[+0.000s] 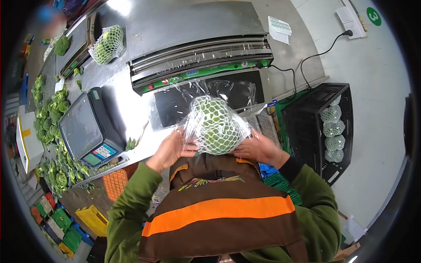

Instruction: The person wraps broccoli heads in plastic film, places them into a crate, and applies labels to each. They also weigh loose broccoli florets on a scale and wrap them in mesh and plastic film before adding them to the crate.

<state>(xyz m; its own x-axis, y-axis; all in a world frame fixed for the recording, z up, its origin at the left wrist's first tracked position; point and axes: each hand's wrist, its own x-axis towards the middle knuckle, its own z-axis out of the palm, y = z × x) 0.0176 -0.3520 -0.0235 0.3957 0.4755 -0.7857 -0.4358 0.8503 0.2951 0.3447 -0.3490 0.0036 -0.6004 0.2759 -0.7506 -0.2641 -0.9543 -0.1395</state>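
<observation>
A green vegetable in a white foam net (pixel 217 125) is at the centre, close against the brown apron, with clear plastic film (pixel 239 94) over and around it. My left hand (pixel 177 149) is at its left side, fingers spread under the film edge. At its right side, my right hand (pixel 258 148) has its fingers stretched toward the net, partly behind the film. Just beyond lies a dark plate (pixel 171 107) of the film wrapping machine (pixel 201 63), whose rollers carry clear film.
A weighing scale (pixel 83 131) and heaped broccoli (pixel 52 114) are at left. Another netted vegetable (pixel 107 44) lies at upper left. A black crate (pixel 302 116) with several netted pieces stands at right. A cable (pixel 318 55) runs to the wall socket. A person's blurred head shows upper left.
</observation>
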